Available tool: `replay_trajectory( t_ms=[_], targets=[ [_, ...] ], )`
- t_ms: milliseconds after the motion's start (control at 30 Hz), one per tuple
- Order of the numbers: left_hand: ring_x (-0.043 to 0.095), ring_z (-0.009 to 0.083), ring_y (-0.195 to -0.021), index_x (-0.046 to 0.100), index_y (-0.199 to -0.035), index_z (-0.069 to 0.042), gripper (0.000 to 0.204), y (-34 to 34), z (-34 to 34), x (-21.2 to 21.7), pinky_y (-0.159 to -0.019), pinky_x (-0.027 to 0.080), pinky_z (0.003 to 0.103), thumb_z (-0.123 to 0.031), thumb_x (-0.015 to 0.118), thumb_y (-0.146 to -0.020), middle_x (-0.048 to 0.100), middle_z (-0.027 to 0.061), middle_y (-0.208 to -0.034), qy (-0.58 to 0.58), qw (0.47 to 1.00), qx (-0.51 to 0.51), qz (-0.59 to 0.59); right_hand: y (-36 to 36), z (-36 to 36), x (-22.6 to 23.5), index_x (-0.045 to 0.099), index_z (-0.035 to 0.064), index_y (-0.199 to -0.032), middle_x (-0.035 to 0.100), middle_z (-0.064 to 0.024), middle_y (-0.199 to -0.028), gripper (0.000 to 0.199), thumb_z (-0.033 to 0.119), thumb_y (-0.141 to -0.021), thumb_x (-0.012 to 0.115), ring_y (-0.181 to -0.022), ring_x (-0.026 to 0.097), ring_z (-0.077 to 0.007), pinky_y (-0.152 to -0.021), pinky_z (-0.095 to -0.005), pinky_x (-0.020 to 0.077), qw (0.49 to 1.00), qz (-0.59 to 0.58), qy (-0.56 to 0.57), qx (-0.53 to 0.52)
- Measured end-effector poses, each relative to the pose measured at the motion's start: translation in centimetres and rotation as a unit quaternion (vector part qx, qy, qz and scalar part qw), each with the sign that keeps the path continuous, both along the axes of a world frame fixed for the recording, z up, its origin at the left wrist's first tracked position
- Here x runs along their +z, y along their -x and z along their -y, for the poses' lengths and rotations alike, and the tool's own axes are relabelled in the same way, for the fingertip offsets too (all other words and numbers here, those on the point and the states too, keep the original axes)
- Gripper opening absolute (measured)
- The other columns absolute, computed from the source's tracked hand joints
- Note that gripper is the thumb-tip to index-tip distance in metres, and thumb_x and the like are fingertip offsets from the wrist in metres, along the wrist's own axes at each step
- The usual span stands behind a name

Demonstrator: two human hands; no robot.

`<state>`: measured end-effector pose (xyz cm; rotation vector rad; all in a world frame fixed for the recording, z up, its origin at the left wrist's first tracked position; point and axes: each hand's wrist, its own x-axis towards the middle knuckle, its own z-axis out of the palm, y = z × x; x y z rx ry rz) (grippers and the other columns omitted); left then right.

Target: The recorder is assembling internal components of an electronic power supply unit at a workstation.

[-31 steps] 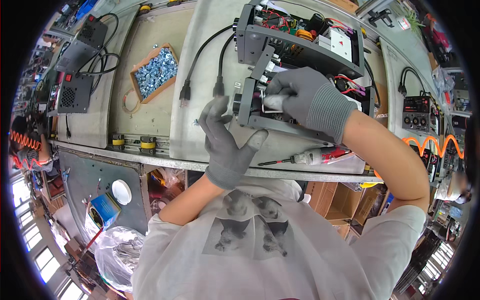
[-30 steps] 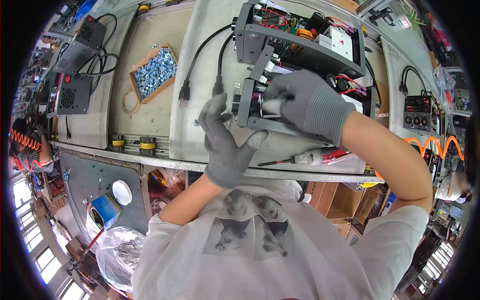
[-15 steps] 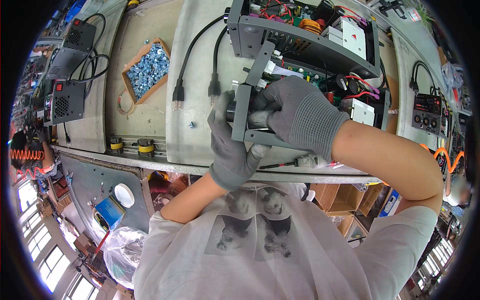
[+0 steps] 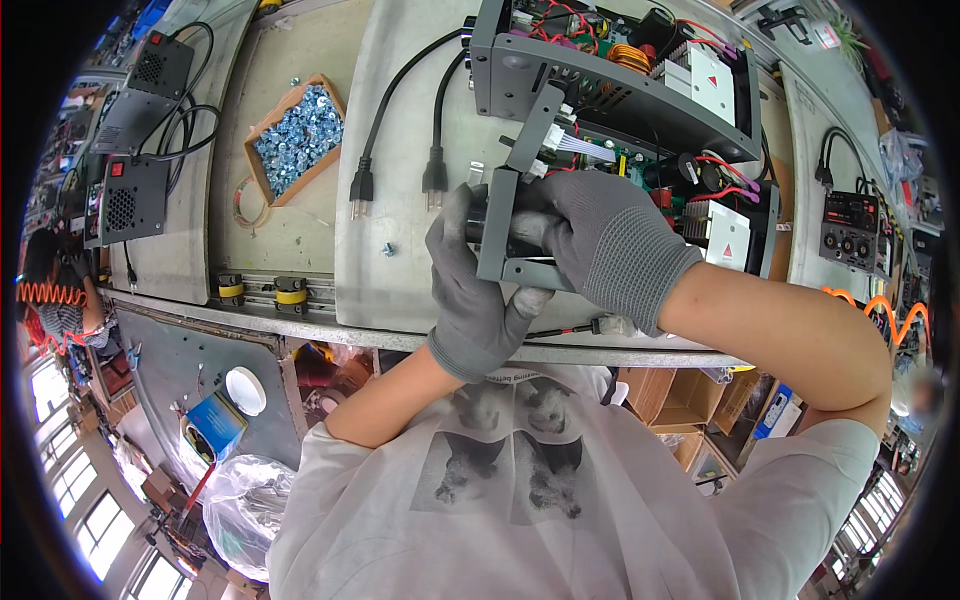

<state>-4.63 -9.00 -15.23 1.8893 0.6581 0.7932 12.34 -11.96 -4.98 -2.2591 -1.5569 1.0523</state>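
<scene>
A dark grey metal chassis (image 4: 497, 225) stands on the bench with circuit boards and wiring inside. My left hand (image 4: 470, 310), in a grey glove, is closed on the end panel, thumb at its near edge. Its fingers wrap round a black round part (image 4: 476, 226) sticking out from the panel's left face. My gloved right hand (image 4: 615, 225) reaches in behind the panel, fingers pinched at a dark part there that they mostly hide. White connectors (image 4: 553, 138) and a white ribbon of wires (image 4: 585, 148) sit just beyond my right fingers.
Behind stands a second open chassis (image 4: 620, 90). Two black power cords (image 4: 436, 165) lie to the left, near a loose screw (image 4: 388, 249) and a cardboard tray (image 4: 262, 180) of screws. A screwdriver (image 4: 570, 329) lies at the bench's front edge. Another person (image 4: 65, 285) is at far left.
Both chassis have shifted slightly to the right, and my hands have moved with the nearer one. My grip on its panel looks much the same.
</scene>
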Motion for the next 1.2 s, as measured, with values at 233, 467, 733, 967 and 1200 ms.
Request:
replay_trajectory(
  t_ms=[233, 467, 733, 967, 1200],
  targets=[
    [0.049, 0.0335, -0.115, 0.011, -0.15, 0.011, 0.106, -0.2, 0.2, -0.4, -0.094, 0.045, 0.042, -0.065, 0.054, -0.091, 0.035, 0.0244, -0.13, 0.014, 1.0, 0.017, 0.013, 0.2, -0.7, 0.2, 0.069, 0.0021, -0.112, 0.069, -0.0234, -0.092, 0.027, 0.013, -0.092, 0.055, -0.088, 0.067, -0.0395, -0.079, -0.0437, 0.0546, 1.0, -0.003, 0.011, -0.024],
    [0.048, 0.0341, -0.112, 0.014, -0.148, 0.013, 0.102, -0.3, -0.4, -0.8, -0.093, 0.044, 0.044, -0.062, 0.054, -0.092, 0.036, 0.0267, -0.131, -0.06, 0.998, 0.021, 0.026, -0.8, -0.6, 0.2, 0.074, 0.0024, -0.102, 0.073, -0.0164, -0.089, 0.026, 0.024, -0.088, 0.069, -0.083, 0.071, -0.0273, -0.08, -0.0361, 0.0551, 0.985, -0.171, 0.022, -0.027],
    [0.045, 0.0362, -0.113, 0.016, -0.147, 0.014, 0.101, -0.3, -0.4, -0.8, -0.094, 0.042, 0.044, -0.062, 0.054, -0.092, 0.036, 0.0292, -0.132, -0.059, 0.998, 0.012, 0.019, 0.3, -0.4, 0.6, 0.072, -0.002, -0.1, 0.072, -0.018, -0.087, 0.021, 0.004, -0.082, 0.065, -0.08, 0.071, -0.0287, -0.078, -0.0364, 0.0553, 0.995, -0.07, -0.023, -0.064],
    [0.042, 0.0387, -0.119, 0.016, -0.145, 0.016, 0.1, -0.2, -0.3, -0.2, -0.096, 0.043, 0.045, -0.059, 0.056, -0.093, 0.035, 0.0317, -0.135, -0.049, 0.999, 0.009, 0.009, -0.5, -0.3, -0.4, 0.067, -0.0019, -0.107, 0.067, -0.0235, -0.09, 0.025, 0.003, -0.086, 0.054, -0.085, 0.067, -0.0378, -0.078, -0.0426, 0.0544, 0.999, -0.032, -0.031, 0.017],
    [0.042, 0.0393, -0.119, 0.017, -0.145, 0.016, 0.099, 0.2, -0.4, -0.5, -0.096, 0.043, 0.045, -0.059, 0.056, -0.093, 0.034, 0.0317, -0.136, -0.069, 0.997, 0.002, -0.015, 0.0, -0.8, 0.0, 0.067, -0.0008, -0.102, 0.069, -0.0228, -0.094, 0.026, 0.02, -0.091, 0.057, -0.093, 0.067, -0.038, -0.084, -0.0451, 0.0539, 0.999, 0.018, 0.041, 0.003]
  ],
)
